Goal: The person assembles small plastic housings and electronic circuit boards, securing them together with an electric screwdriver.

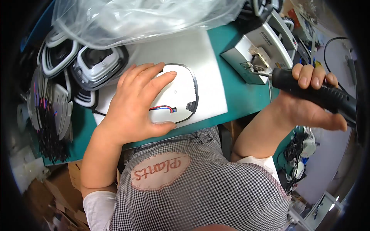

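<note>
My left hand point(135, 102) lies with fingers spread over a rounded white panel point(183, 86) with a black rim. Red and blue wires point(163, 107) run across the panel to a small connector. A white foam sheet point(214, 86) lies under it. At the right, my right hand point(308, 106) is wrapped round a black electric screwdriver point(331, 96), thumb stretched along it. The screwdriver's thin bit points left, its tip at the front of a silver box-shaped screw feeder point(248, 48). Whether a screw sits on the tip is too small to tell.
Grey-and-black rounded housings point(96, 63) are piled at the left. Beside them stands a stack of flat pieces with black cables point(50, 134). A clear plastic bag point(146, 19) covers the back of the green table mat point(246, 96). Cardboard point(58, 196) lies below left.
</note>
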### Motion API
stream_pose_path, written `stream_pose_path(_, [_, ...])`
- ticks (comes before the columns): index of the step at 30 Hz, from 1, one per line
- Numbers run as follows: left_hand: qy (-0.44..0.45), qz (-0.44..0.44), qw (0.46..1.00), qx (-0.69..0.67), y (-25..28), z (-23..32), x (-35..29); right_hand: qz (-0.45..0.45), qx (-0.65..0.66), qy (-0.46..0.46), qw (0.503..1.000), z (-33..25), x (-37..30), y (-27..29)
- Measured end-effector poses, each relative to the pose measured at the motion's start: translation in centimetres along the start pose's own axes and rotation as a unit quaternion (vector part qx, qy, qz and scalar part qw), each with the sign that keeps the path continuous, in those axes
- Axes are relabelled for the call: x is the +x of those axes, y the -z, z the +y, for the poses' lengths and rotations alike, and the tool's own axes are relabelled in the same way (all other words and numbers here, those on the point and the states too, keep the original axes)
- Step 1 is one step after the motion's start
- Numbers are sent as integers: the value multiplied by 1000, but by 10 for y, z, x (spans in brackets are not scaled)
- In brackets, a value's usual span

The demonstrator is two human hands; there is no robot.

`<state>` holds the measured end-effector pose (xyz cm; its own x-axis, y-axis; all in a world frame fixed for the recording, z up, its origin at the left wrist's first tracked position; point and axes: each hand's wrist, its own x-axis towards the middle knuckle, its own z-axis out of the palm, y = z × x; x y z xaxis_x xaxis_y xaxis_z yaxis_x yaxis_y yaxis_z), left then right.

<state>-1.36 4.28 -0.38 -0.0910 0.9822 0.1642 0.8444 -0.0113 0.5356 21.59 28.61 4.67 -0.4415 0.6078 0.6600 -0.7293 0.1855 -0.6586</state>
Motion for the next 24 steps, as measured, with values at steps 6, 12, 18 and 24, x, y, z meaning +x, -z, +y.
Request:
stream_pose_path(6, [-12,4,1000,15,-20,9,21,118,-85,51,988,3,-3,22])
stream_pose_path(12, [7,-8,1000,27,-23,12,22,122,-86,55,987,26,-8,36])
stream_pose_path(18, [-2,-14,999,38,-23,12,22,121,-105,49,986,36,-11,36])
stream_pose_path(24, [0,-4,999,35,-23,10,20,180,-145,52,971,47,-7,22])
